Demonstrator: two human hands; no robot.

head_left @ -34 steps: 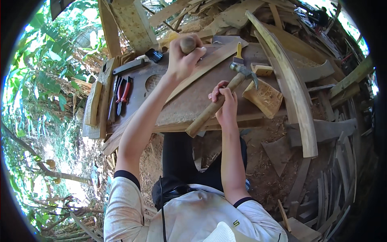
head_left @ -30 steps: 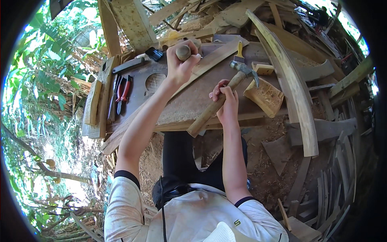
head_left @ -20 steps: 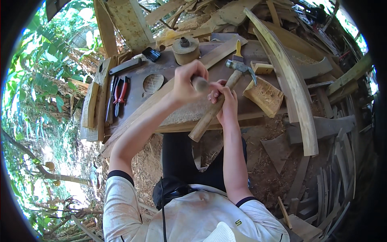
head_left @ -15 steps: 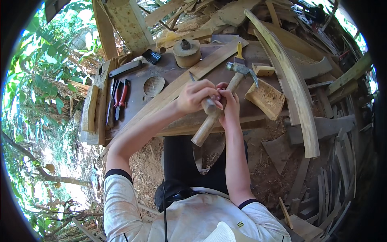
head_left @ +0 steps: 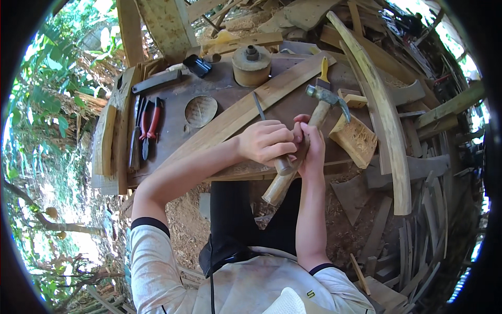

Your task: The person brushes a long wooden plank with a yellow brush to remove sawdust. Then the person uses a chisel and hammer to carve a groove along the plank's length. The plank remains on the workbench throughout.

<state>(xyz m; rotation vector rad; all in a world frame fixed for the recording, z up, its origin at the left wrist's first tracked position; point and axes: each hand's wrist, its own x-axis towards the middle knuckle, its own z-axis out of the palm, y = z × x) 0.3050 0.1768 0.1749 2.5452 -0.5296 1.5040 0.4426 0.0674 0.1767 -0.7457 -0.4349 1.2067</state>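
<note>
My left hand (head_left: 269,142) is closed around a chisel; its thin metal shaft (head_left: 259,106) points away over the plank and its wooden handle end (head_left: 284,165) sticks out below my fingers. Close against it, my right hand (head_left: 312,154) grips a claw hammer by its wooden handle (head_left: 280,187). The hammer's metal head (head_left: 328,95) points up and to the right. Both hands are held over the near edge of the workbench (head_left: 172,110), fingers almost touching. Beneath them a long wooden plank (head_left: 240,118) runs diagonally across the bench.
Red-handled pliers (head_left: 151,128) lie at the left by slim tools. A round carved wooden disc (head_left: 201,111), a round pot-like block (head_left: 251,67), a yellow-handled brush (head_left: 323,73) and a hollowed wooden block (head_left: 355,137) rest on the bench. A long curved timber (head_left: 384,104) leans at the right.
Both hands have shifted slightly down and to the right with the chisel and hammer. More of the chisel's shaft shows beyond my left fingers. The view has moved a little.
</note>
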